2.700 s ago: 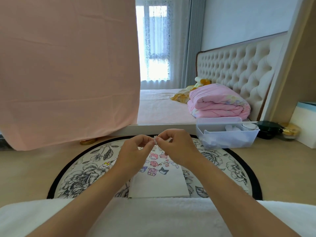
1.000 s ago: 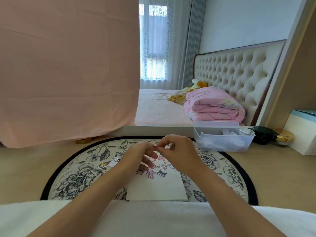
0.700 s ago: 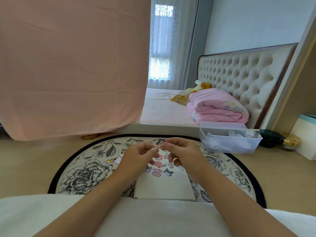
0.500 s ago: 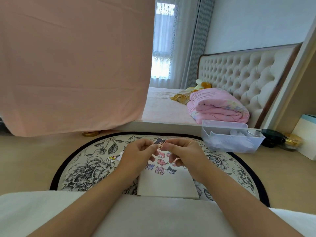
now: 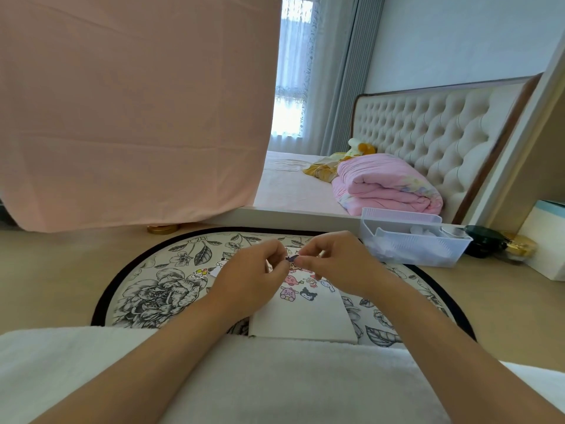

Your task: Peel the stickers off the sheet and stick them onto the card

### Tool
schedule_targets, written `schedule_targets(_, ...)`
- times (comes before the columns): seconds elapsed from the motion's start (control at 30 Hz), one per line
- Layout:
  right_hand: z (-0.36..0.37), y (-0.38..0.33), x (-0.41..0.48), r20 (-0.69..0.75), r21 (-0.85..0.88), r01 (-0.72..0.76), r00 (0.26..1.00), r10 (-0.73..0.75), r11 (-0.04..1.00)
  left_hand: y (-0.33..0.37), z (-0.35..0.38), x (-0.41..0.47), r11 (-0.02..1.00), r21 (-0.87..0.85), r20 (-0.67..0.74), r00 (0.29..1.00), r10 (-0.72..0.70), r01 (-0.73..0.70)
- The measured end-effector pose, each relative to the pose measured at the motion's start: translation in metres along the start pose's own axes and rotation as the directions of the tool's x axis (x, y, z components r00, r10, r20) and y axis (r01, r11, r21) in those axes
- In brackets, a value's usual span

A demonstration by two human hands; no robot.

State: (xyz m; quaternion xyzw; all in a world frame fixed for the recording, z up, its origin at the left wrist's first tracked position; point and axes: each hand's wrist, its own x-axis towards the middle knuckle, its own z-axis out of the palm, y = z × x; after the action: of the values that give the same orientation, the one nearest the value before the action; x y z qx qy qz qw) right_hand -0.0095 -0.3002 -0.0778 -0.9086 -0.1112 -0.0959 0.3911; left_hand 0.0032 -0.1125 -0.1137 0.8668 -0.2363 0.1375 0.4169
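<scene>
A white card (image 5: pixel 302 316) lies on the round floral mat (image 5: pixel 159 289), with several cartoon stickers stuck along its far half. A small cartoon sticker (image 5: pixel 293 261) is held above the card's far end. My left hand (image 5: pixel 253 280) and my right hand (image 5: pixel 330 264) meet at it, each pinching it between thumb and fingertips. Loose sticker pieces (image 5: pixel 211 270) lie on the mat left of my left hand. My hands hide the far edge of the card.
A clear plastic basket (image 5: pixel 409 246) stands at the mat's right, with a dark jar (image 5: pixel 486 241) and a gold-lidded jar (image 5: pixel 519 244) beyond it. A pink cloth (image 5: pixel 128 111) hangs at the left. A white towel (image 5: pixel 275 381) covers my lap.
The sticker, raised between both hands half a second ago, has come down slightly toward the card. The camera has shifted a little; the hands stay joined.
</scene>
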Motion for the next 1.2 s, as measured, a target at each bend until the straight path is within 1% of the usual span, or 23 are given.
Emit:
schedule_targets(0.07, 0.001, 0.000, 0.000, -0.003, -0.030, 0.001, 1.000, -0.001, 1.000, 0.001, 0.000, 0.000, 1.000, 0.012, -0.003, 1.000, 0.006, -0.006)
schedule_targets(0.2, -0.003, -0.001, -0.004, 0.003, -0.001, -0.036, 0.999, 0.036, 0.999, -0.001, 0.003, 0.001, 0.999, 0.029, 0.002, 1.000, -0.016, 0.016)
schedule_targets(0.33, -0.008, -0.002, -0.016, -0.027, 0.099, -0.111, 0.993, 0.114, 0.989, 0.005, 0.010, 0.000, 0.999, 0.036, 0.030, 1.000, 0.008, -0.009)
schedule_targets(0.43, -0.015, -0.002, -0.028, -0.013, 0.174, -0.189, 0.981, 0.195, 0.966, 0.008, 0.014, -0.002, 1.000, 0.025, 0.056, 0.998, 0.015, -0.016)
schedule_targets(0.5, -0.022, 0.001, -0.034, 0.002, 0.180, -0.239, 0.970, 0.243, 0.954, 0.012, 0.015, -0.001, 1.000, 0.000, 0.082, 0.997, 0.008, -0.009)
schedule_targets(0.6, -0.030, 0.012, -0.042, 0.023, 0.180, -0.382, 0.923, 0.385, 0.906, 0.014, 0.016, -0.003, 0.999, 0.012, 0.103, 0.994, -0.040, 0.039)
schedule_targets(0.63, -0.030, 0.015, -0.045, 0.046, 0.189, -0.447, 0.894, 0.446, 0.875, 0.012, 0.016, -0.004, 0.998, 0.056, 0.114, 0.993, -0.030, 0.023)
schedule_targets(0.7, -0.030, 0.017, -0.050, 0.118, 0.190, -0.541, 0.841, 0.528, 0.819, 0.009, 0.016, -0.007, 0.972, 0.215, 0.172, 0.983, 0.062, -0.099)
schedule_targets(0.77, -0.028, 0.015, -0.051, 0.139, 0.167, -0.578, 0.816, 0.561, 0.799, 0.006, 0.019, -0.010, 0.918, 0.332, 0.238, 0.961, 0.144, -0.219)
schedule_targets(0.8, -0.028, 0.015, -0.050, 0.125, 0.159, -0.583, 0.812, 0.569, 0.797, 0.006, 0.020, -0.010, 0.902, 0.355, 0.260, 0.953, 0.156, -0.244)
schedule_targets(0.93, -0.022, 0.010, -0.044, 0.132, 0.121, -0.614, 0.789, 0.601, 0.780, 0.005, 0.023, -0.011, 0.889, 0.368, 0.264, 0.947, 0.182, -0.273)
schedule_targets(1.07, -0.022, 0.011, -0.044, 0.123, 0.113, -0.636, 0.772, 0.624, 0.764, 0.002, 0.024, -0.010, 0.891, 0.362, 0.273, 0.945, 0.180, -0.274)
schedule_targets(1.2, -0.024, 0.013, -0.045, 0.124, 0.070, -0.659, 0.751, 0.649, 0.749, 0.002, 0.024, -0.010, 0.885, 0.367, 0.273, 0.943, 0.191, -0.286)
